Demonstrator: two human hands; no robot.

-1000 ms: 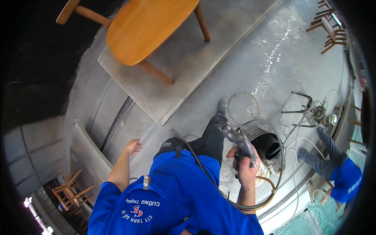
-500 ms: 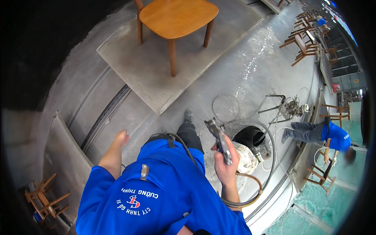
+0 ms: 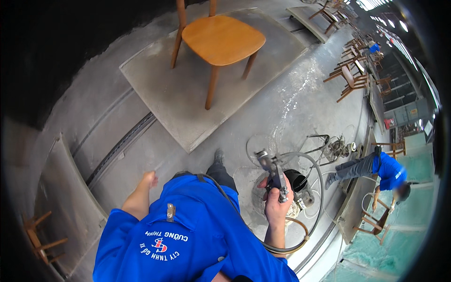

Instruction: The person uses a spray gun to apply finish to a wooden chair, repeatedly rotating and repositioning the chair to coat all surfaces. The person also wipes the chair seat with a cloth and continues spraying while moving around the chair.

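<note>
In my right hand (image 3: 276,209) is a metal spray gun (image 3: 278,181), its handle wrapped by my fingers and its head pointing away from me, over the floor. A hose (image 3: 317,207) loops by my right forearm. My left hand (image 3: 149,179) hangs at my left side with the fingers curled; nothing shows in it. Ahead of me a wooden chair (image 3: 224,40) with an orange-brown seat stands upright on a flat grey platform (image 3: 188,120). Both hands are apart from the chair.
A dark-mouthed bucket (image 3: 295,179) stands on the floor beyond my right hand, near a pump on a stand (image 3: 338,148). A floor track (image 3: 120,148) runs beside the platform. At right a person in blue (image 3: 391,173) bends over another chair (image 3: 376,223). More chairs (image 3: 350,82) line the back right.
The spray gun has moved right and now overlaps the bucket. My view has shifted, so the chair and platform sit lower. The person at right has reached lower over the chair.
</note>
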